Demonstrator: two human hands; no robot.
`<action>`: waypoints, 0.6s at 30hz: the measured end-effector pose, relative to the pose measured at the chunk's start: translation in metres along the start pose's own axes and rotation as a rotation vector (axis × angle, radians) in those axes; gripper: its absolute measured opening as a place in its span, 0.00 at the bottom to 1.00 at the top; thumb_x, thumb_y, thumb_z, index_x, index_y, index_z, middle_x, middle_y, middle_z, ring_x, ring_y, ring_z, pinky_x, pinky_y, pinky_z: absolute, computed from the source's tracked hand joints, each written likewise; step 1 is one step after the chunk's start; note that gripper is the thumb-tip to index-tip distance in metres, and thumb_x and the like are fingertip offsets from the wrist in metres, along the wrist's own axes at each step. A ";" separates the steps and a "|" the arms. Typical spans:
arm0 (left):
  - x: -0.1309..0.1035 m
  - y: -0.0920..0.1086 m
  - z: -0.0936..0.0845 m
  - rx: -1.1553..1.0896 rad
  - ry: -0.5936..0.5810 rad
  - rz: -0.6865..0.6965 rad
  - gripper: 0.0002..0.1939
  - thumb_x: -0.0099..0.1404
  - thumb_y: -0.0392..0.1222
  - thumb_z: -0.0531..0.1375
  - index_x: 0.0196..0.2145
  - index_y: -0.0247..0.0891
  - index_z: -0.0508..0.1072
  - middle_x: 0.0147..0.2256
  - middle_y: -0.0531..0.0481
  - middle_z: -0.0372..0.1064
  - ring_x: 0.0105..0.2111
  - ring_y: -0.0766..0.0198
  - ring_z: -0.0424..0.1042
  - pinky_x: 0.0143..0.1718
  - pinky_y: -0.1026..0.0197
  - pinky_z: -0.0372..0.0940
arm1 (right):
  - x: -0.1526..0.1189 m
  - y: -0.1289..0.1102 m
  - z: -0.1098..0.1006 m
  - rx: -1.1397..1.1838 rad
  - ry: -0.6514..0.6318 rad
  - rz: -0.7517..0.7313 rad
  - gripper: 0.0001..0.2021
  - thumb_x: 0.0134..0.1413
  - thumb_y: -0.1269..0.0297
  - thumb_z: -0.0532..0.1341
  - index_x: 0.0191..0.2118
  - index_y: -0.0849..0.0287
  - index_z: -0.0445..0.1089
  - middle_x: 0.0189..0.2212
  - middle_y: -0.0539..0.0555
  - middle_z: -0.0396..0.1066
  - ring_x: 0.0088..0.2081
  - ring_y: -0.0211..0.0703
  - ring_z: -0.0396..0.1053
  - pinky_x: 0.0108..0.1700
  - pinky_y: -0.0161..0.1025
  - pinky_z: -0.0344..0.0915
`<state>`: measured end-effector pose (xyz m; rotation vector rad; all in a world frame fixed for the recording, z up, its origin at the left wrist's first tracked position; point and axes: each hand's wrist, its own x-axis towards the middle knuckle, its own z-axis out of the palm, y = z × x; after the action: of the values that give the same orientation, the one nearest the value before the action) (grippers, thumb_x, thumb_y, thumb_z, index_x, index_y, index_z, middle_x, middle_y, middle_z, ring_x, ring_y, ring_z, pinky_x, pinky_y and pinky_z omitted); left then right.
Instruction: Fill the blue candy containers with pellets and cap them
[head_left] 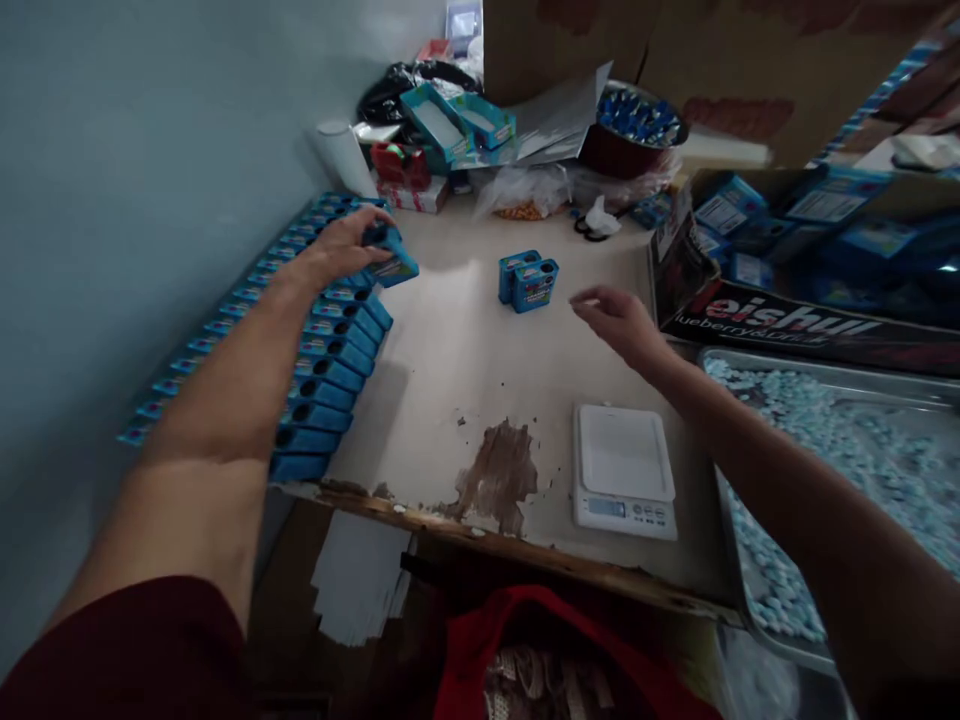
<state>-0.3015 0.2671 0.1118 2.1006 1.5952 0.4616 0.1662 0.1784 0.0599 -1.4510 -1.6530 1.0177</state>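
A small blue box [390, 258], tilted, sits at the far end of the rows of like blue boxes [330, 370], while two more blue boxes [527, 281] stand upright mid-surface.

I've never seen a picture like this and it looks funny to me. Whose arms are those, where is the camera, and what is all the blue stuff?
The camera sits on a person's head and looks down, so you see that person's own two arms reaching out over a table.

The left hand is on a small blue box at the far end of long rows of blue boxes lined up along the wall.

The right hand is open and holds nothing. It hovers near two more blue boxes standing in the middle of the table.

Near the table's front edge is a little white scale. On the right, a metal tray is full of small pale blue pieces. At the back lies clutter, including a bowl of blue things.
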 end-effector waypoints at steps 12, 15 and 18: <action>-0.026 -0.044 0.047 0.437 -0.060 -0.182 0.28 0.84 0.56 0.57 0.69 0.36 0.74 0.67 0.37 0.70 0.68 0.47 0.63 0.76 0.41 0.48 | 0.101 -0.007 0.034 -1.042 -0.109 -0.109 0.21 0.77 0.51 0.62 0.61 0.57 0.84 0.52 0.66 0.86 0.51 0.63 0.82 0.44 0.45 0.63; -0.034 -0.037 0.054 0.414 -0.003 -0.202 0.27 0.86 0.53 0.53 0.71 0.35 0.73 0.69 0.36 0.67 0.68 0.48 0.61 0.77 0.38 0.48 | 0.077 -0.005 0.022 -0.891 -0.065 -0.148 0.18 0.73 0.52 0.64 0.55 0.55 0.87 0.44 0.61 0.87 0.45 0.59 0.81 0.40 0.43 0.61; -0.035 -0.036 0.057 0.389 0.033 -0.202 0.25 0.85 0.50 0.53 0.69 0.35 0.75 0.69 0.37 0.68 0.69 0.48 0.62 0.78 0.36 0.49 | 0.022 -0.007 -0.007 -0.806 -0.034 -0.199 0.18 0.70 0.49 0.64 0.49 0.53 0.88 0.33 0.57 0.83 0.35 0.53 0.77 0.36 0.43 0.59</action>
<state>-0.3107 0.2325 0.0447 2.1735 2.0243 0.1228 0.1662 0.2005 0.0697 -1.6920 -2.3198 0.2467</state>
